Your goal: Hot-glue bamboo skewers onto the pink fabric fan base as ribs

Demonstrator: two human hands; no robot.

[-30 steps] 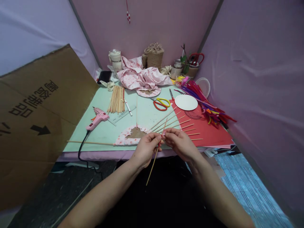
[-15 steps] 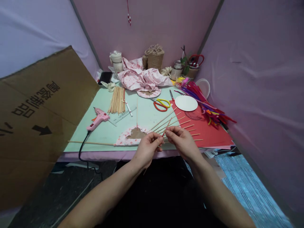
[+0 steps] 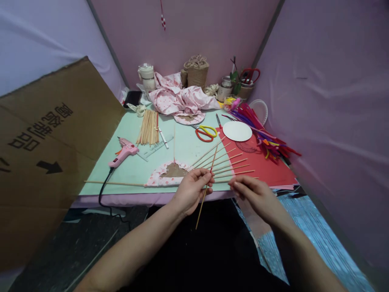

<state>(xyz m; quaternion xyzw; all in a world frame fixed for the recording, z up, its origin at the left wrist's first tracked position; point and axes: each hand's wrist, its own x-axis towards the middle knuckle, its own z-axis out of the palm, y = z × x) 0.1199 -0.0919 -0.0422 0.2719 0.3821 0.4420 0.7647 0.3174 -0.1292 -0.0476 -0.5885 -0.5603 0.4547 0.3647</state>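
Note:
My left hand is closed in a pinch around a thin bamboo stick, which slants up and away from me. A bit of red shows on the stick at my fingertips. To the right, my right hand is apart from the stick, thumb and fingers pinched together; anything between them is too small to make out. Just beyond my left hand lies a half-round piece covered in pink-patterned fabric, brown in its middle. Several sticks fan out on its right side, one stands away from its top, and another points left.
A pink glue gun, a bundle of sticks, a ruler and scissors lie on the table. A white oval rests on red paper near pipe cleaners. Cardboard stands at left.
My right hand has drawn away from the stick, to the right and slightly toward me. The left hand keeps the stick, whose lower end now shows more below the fingers.

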